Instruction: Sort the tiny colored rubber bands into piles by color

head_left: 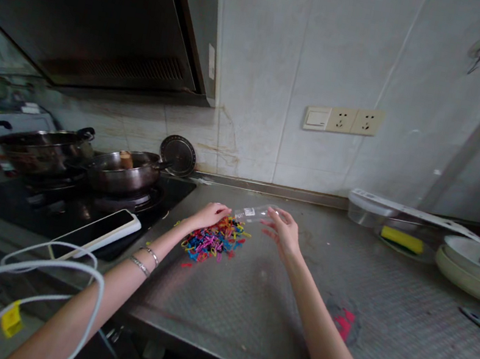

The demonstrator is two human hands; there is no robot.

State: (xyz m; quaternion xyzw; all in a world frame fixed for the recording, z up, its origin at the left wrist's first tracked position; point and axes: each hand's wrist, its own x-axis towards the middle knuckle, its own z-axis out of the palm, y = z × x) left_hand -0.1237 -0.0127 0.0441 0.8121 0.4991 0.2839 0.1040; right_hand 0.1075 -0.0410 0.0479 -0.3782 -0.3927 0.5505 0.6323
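Observation:
A loose pile of small multicoloured bands (214,240) lies on the metal counter (246,304). My left hand (211,215) rests at the upper left edge of the pile, its fingers close together; what they hold, if anything, is hidden. Just right of the pile, a clear plastic bag (253,213) with a small white label lies between my two hands. My right hand (283,231) grips its right end between thumb and fingers. The bag's left end reaches the fingertips of my left hand.
A phone-like device (95,233) with white cables lies by the stove at left, below two metal pans (122,174). Pinkish-red items (343,324) lie right of my right forearm. A yellow sponge (402,240) and stacked plates (473,279) stand at right.

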